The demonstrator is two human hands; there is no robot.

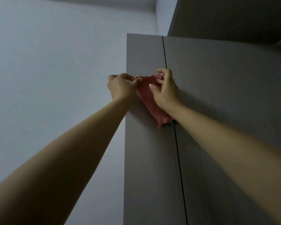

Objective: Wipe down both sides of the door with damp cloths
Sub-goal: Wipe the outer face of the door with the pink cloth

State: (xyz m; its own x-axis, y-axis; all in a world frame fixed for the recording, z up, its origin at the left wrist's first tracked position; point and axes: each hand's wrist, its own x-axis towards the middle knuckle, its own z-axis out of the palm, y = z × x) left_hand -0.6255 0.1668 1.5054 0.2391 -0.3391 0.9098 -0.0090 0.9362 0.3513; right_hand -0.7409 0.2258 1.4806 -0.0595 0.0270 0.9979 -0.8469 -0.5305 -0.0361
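Reaching up with both bare arms, the person holds a red cloth against a tall grey door, seen from below. The left hand pinches the cloth's upper left corner between thumb and curled fingers, right at the door's left edge. The right hand has its fingers curled over the cloth's upper right corner, with the thumb laid on the fabric, pinning it to the panel; small wet spots glint on the back of this hand. Between the two hands the cloth's top edge runs nearly level and looks ruffled, and from there the fabric hangs down in a narrowing fold to a ragged tip just under the right wrist. That tip lies across a thin dark seam, which runs the height of the grey surface and parts the narrow door panel on the left from a wider grey panel on the right. The right hand and the cloth cover a stretch of this seam. How much of the cloth lies behind the right palm cannot be made out. No writing, label or brand shows on the cloth or the panels. Left of the door stands a pale wall, meeting the ceiling near the top of the frame. A darker overhanging surface fills the upper right corner. Dim light flattens the surfaces, and the frame's lower edge cuts off both forearms.
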